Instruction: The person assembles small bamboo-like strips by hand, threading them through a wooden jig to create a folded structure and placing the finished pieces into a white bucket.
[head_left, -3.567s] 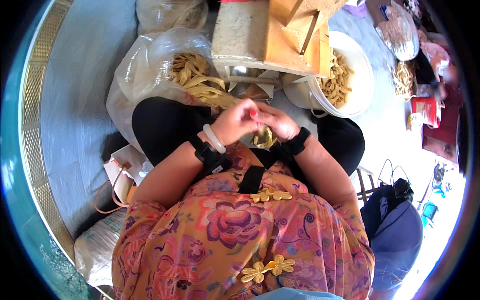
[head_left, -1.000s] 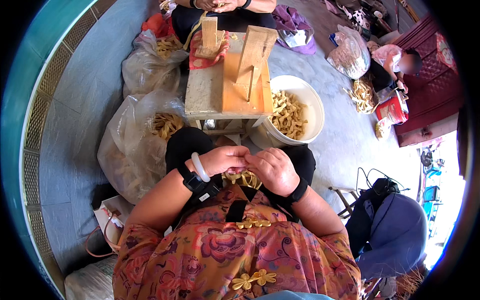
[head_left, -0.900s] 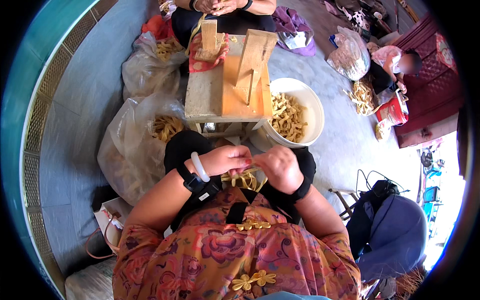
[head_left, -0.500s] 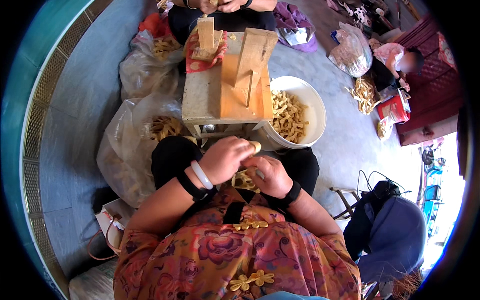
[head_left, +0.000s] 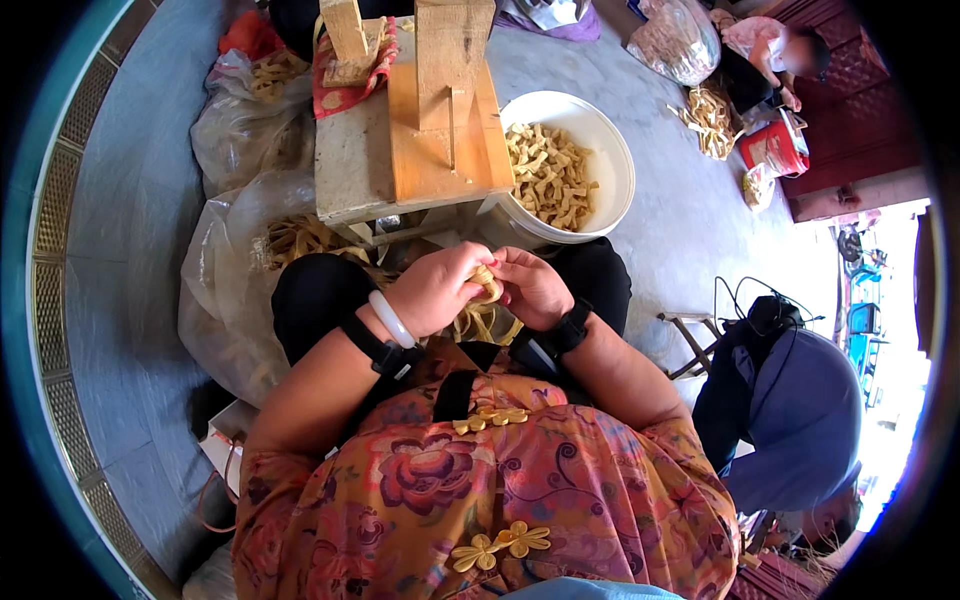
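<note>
My left hand (head_left: 430,290) and my right hand (head_left: 536,290) meet above my lap. Between their fingertips is a looped, pale yellow strip (head_left: 487,284) that looks like tofu skin. Both hands are closed on it, with thumbs and fingers pinching from either side. Loose strips of the same kind (head_left: 478,325) lie on my lap just beneath. Beyond my right hand stands a white bucket (head_left: 617,165) holding many short knotted pieces (head_left: 548,180).
Ahead is a low table (head_left: 350,180) carrying an upright wooden stand (head_left: 450,70) and a smaller one on red cloth (head_left: 330,98). Plastic bags of strips (head_left: 215,290) sit at left. A stool (head_left: 690,335) is at right. Another person (head_left: 765,55) sits far right.
My hands have come closer together, and the left has turned so the looped strip shows between them. The view has shifted, so the table and bucket appear higher and farther left.
</note>
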